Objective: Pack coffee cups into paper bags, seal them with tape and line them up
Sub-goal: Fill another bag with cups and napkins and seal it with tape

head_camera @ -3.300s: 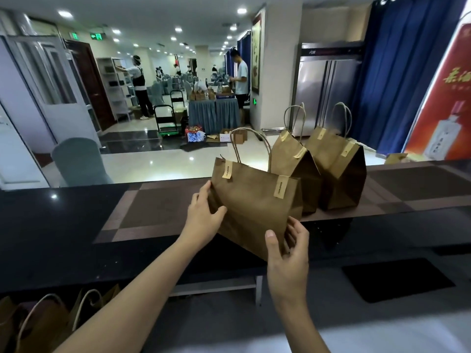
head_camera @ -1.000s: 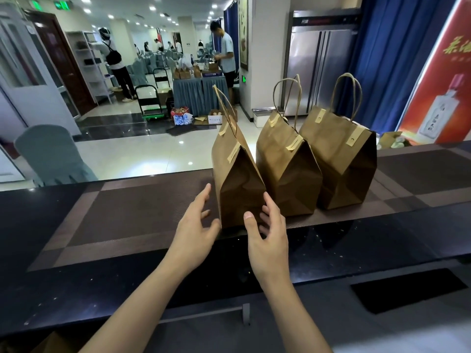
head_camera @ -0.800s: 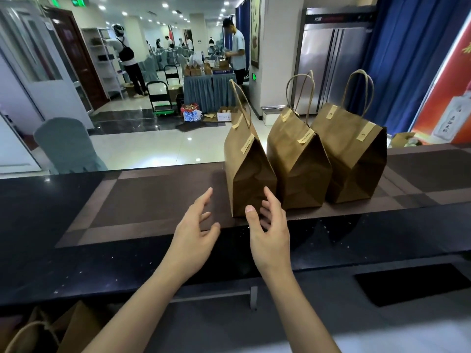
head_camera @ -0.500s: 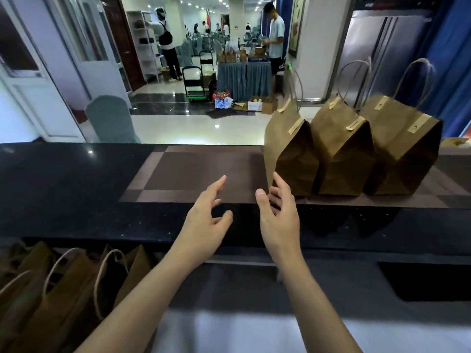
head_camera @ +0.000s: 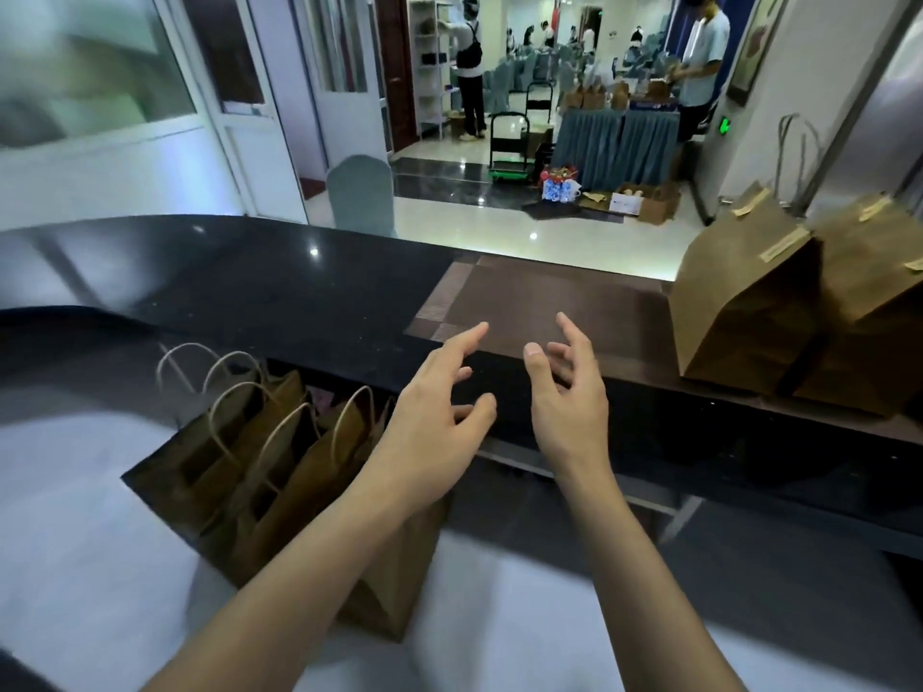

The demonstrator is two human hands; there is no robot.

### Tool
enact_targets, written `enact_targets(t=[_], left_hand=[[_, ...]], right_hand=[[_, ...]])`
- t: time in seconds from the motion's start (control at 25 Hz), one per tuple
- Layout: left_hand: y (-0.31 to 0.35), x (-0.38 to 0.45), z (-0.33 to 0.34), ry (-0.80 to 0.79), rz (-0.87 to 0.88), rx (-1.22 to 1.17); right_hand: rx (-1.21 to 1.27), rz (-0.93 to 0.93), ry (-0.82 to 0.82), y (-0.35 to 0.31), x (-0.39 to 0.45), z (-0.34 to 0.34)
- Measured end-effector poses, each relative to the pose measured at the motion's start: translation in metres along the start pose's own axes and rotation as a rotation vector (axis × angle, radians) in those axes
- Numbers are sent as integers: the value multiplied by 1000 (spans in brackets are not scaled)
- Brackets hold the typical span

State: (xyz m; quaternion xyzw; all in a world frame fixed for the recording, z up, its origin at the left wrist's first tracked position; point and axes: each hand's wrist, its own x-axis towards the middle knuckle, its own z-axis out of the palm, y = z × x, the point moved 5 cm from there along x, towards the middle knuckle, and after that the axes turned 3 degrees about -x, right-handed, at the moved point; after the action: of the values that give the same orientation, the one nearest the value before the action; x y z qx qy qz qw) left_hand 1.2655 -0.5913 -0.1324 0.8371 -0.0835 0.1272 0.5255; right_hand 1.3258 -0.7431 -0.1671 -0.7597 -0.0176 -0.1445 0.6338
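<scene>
Two hands, left (head_camera: 429, 422) and right (head_camera: 569, 402), hover over near worktop (head_camera: 299, 302) edge, each grip loosely spread, holding nothing; sealed paper bags (head_camera: 739, 312) stand far right.

A black counter (head_camera: 279, 287) crosses the frame. Beyond it, upper centre, a glossy pale floor (head_camera: 449, 212), a covered chair (head_camera: 360, 194), white doors (head_camera: 150, 107) upper left, and a skirted table (head_camera: 617, 147).

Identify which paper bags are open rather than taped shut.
The open bags below the counter's left end; the sealed bags on the counter carry tape strips.
</scene>
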Motion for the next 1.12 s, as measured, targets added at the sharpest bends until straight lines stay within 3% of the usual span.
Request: enact_targets(t=[0.32, 0.64, 0.92, 1.12], left_hand=[[15, -48, -56, 170, 39, 68], [-12, -110, -71, 351, -62, 124], [-36, -150, -54, 322, -193, 272], [-54, -164, -42, 247, -315, 351]], right_hand=[[13, -11, -224, -9, -11, 64], [-127, -16, -406, 24, -17, 91], [-299, 29, -563, 41, -24, 87], [-401, -55, -612, 39, -30, 82]])
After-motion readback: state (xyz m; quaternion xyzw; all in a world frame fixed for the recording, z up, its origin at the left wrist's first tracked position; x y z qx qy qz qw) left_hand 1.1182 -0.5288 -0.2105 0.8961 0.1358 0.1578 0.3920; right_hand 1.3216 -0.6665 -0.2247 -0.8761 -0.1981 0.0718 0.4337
